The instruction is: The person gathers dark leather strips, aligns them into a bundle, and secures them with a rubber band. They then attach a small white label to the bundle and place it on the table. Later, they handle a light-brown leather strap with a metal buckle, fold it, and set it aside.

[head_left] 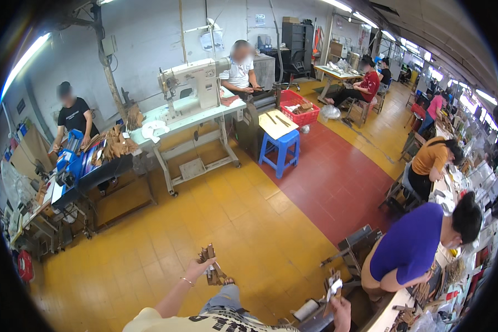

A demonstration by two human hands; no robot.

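My left hand (196,269) is closed around a bundle of brown leather-like strips (209,257), held out over the yellow floor above my foot. A little white shows among those strips. At the lower right, my right hand (341,307) grips a second bundle of brown strips (330,296) with a white piece (336,286) on it. This hand is close to the long worktable (390,315) on the right. Both bundles are small in the picture, so their exact kind is unclear.
A person in purple (406,243) leans over the right-hand worktable, beside a dark chair-like frame (351,246). Ahead stand a white sewing machine (191,86) on its table, a blue stool (280,152) and a red basket (301,117). Another person works at a blue machine (74,152) on the left.
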